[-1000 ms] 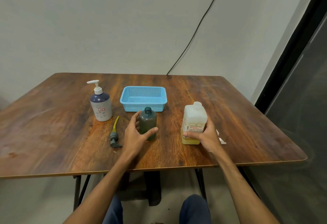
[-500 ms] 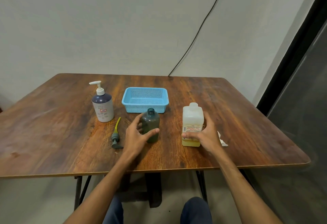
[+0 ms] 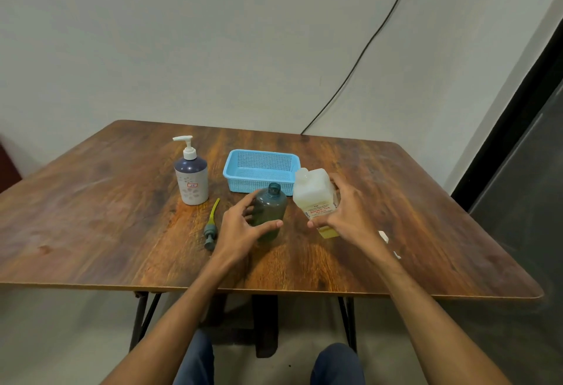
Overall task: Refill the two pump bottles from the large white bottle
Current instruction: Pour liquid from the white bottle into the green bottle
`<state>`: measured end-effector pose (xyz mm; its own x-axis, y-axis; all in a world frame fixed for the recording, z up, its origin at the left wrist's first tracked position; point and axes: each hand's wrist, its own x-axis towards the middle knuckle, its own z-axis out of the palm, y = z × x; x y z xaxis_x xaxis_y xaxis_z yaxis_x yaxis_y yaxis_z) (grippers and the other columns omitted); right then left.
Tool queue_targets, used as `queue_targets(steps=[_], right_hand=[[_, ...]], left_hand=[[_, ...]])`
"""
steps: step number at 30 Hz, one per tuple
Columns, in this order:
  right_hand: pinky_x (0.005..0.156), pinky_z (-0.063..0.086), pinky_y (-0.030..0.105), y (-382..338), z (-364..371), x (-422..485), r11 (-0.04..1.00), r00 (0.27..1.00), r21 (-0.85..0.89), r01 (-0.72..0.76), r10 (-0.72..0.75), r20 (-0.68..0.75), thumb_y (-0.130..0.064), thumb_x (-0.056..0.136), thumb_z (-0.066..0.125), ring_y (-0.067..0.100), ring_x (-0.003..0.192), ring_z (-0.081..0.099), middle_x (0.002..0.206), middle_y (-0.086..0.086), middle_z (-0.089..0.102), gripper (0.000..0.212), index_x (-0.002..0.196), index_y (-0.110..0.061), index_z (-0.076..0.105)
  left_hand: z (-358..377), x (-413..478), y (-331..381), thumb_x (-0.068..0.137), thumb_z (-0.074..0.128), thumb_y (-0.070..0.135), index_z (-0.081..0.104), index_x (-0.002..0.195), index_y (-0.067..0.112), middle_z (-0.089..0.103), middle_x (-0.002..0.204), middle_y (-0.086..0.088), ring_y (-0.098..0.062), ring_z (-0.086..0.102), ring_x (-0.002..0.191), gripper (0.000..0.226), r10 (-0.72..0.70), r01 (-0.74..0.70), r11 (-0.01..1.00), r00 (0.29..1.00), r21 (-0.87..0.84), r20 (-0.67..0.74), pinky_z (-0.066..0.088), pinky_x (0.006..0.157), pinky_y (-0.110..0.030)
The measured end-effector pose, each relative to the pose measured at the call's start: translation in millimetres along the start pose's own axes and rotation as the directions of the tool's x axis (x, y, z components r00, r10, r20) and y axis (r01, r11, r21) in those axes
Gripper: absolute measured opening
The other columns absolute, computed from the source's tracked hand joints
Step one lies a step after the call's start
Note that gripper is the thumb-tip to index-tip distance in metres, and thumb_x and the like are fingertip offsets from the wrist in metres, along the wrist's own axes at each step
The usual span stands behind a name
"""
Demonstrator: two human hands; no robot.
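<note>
Tabletop: dark wood grain, square with rounded corners, set against a pale wall. It carries every item below.

Cable: thin and black, running slantwise down the wall to the far edge of the tabletop.

Basket: light blue perforated plastic, rectangular, standing near the middle toward the far side.

Large white bottle: translucent and square-shouldered, with a printed label and yellowish liquid in its lower part. It sits just right of the basket's near corner, tilted so its top leans left toward the dark green bottle. The right hand grips it from the right side, fingers wrapped round the back and the thumb across the label. Whether its base touches the wood cannot be told.

Pump bottle: purple upper half, white patterned lower half, white pump head fitted. It stands upright left of the basket, well apart from both hands.

Dark green bottle: upright in front of the basket, neck open with no pump on it. The left hand holds it, fingers curled round its left side and the thumb pressed on its front.

Loose pump: grey head with a yellow-green tube, lying flat just left of the left hand.

White scraps: two small pieces on the tabletop, right of the right wrist.
</note>
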<state>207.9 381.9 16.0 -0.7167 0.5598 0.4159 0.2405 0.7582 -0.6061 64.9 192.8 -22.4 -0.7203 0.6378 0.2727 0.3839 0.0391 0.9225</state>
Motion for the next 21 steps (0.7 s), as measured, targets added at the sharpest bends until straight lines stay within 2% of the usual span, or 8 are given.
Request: queue_targets(steps=[5, 9, 13, 21], right_hand=[[0.085, 0.059, 0.04, -12, -6, 9, 0.989, 0.996, -0.118, 0.084, -0.081, 0.024, -0.027, 0.048, 0.1, 0.015, 0.107, 0.058, 0.121, -0.004, 0.064, 0.097, 0.133, -0.023, 0.055], [0.086, 0.056, 0.039, -15, -8, 14, 0.976, 0.994, -0.188, 0.111, -0.105, 0.041, -0.029, 0.048, 0.099, 0.018, 0.107, 0.058, 0.12, -0.001, 0.064, 0.096, 0.132, -0.024, 0.055], [0.083, 0.057, 0.043, -18, -10, 18, 0.952, 0.989, -0.271, 0.146, -0.134, 0.06, -0.035, 0.045, 0.098, 0.02, 0.107, 0.058, 0.118, -0.002, 0.063, 0.1, 0.133, -0.029, 0.052], [0.078, 0.057, 0.044, -23, -12, 24, 0.92, 0.981, -0.343, 0.189, -0.164, 0.103, -0.031, 0.038, 0.098, 0.022, 0.1, 0.061, 0.112, -0.002, 0.065, 0.101, 0.129, -0.029, 0.053]], left_hand=[[-6, 1, 1, 0.07, 0.089, 0.036, 0.046, 0.146, 0.028, 0.058, 0.139, 0.001, -0.014, 0.054, 0.124, 0.087, 0.024, -0.023, 0.999, 1.0, 0.026, -0.007, 0.051, 0.101, -0.032], [-9, 2, 5, 0.072, 0.088, 0.032, 0.047, 0.149, 0.019, 0.057, 0.141, -0.003, -0.015, 0.055, 0.123, 0.089, 0.038, -0.038, 0.998, 0.999, 0.049, -0.01, 0.052, 0.099, -0.03], [-12, 1, 8, 0.071, 0.088, 0.03, 0.046, 0.149, 0.016, 0.057, 0.141, -0.006, -0.015, 0.055, 0.122, 0.09, 0.045, -0.043, 0.997, 0.999, 0.067, -0.023, 0.052, 0.096, -0.027], [-15, 1, 8, 0.071, 0.089, 0.031, 0.048, 0.149, 0.021, 0.057, 0.142, -0.004, -0.012, 0.053, 0.119, 0.088, 0.042, -0.041, 0.995, 0.999, 0.091, -0.013, 0.052, 0.095, -0.026]])
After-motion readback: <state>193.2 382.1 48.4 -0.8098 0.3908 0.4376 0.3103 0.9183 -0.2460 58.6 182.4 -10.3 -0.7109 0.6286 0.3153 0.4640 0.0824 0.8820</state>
